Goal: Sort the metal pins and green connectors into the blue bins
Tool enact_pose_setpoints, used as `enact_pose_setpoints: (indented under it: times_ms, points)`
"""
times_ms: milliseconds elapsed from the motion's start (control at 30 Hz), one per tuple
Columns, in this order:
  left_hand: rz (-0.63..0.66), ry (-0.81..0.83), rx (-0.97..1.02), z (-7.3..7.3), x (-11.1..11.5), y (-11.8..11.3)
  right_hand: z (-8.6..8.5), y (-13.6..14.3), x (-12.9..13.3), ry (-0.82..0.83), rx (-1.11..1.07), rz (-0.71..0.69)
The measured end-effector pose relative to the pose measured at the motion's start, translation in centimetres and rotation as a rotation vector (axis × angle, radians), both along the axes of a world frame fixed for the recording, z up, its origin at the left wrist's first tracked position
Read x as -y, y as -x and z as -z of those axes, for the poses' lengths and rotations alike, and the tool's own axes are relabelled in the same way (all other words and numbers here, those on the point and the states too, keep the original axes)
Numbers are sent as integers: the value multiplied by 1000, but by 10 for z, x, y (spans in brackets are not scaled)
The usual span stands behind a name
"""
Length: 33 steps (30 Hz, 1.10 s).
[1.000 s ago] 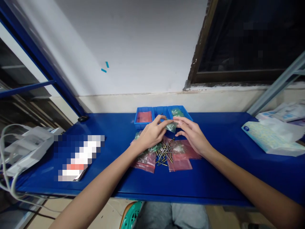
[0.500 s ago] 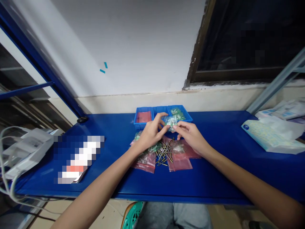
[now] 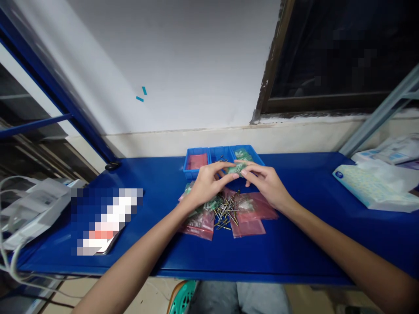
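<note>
A small clear and green plastic bag is pinched between both hands, just in front of the blue bins. My left hand grips its left side with thumb and fingers. On the right side, my right hand holds it the same way. Below the hands lies a loose pile of metal screws or rivets. Pink bags lie right of the pile, and another pink bag with small parts lies left of it. Behind, the left bin holds pink bags and the right bin holds green bags.
The middle blue bin has some metal pieces in it. On the blue table, a phone-like item partly blurred out lies at left, near white cables. A tissue pack sits at right.
Both hands have shifted slightly with the bag, whose visible part is now smaller between the fingers. My right fingers have stretched over its top edge. The view has tilted a little.
</note>
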<state>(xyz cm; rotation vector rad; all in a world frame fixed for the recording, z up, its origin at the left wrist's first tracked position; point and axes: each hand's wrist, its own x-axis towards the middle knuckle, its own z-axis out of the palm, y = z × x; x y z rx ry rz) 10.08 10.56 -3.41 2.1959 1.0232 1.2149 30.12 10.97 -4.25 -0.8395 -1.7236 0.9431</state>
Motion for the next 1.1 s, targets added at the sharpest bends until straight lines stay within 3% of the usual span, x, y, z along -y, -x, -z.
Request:
enact_pose_setpoints:
  times_ms: [167, 300, 367, 433, 500, 567, 700, 800, 900, 967, 1100]
  points:
    - [1, 148, 61, 0, -2, -10, -1, -4, -5, -4, -38, 56]
    - [-35, 138, -1, -13, -24, -22, -11, -10, -25, -37, -20, 78]
    - [-102, 151, 12, -21, -43, -30, -22, -16, -43, -46, 60, 83]
    - [-183, 268, 21, -26, -66, -37, -33, -21, -65, -40, 219, 108]
    - [-179, 418, -35, -30, -85, -43, -40, -25, -86, -42, 382, 192]
    - [-190, 445, -106, -33, -95, -43, -41, -27, -101, -20, 498, 307]
    - [-230, 336, -159, -40, -81, -23, -23, -25, -109, 31, 691, 427]
    - [-235, 258, -142, -40, -59, 3, -9, -25, -105, -106, 835, 477]
    - [-210, 245, -86, -29, -44, 28, -1, -27, -102, -227, 860, 528]
    - [-200, 215, -22, -18, -37, 39, 0, -30, -101, -241, 858, 485]
    - [-206, 92, -56, -3, -27, 48, -1, -35, -92, -290, 815, 446]
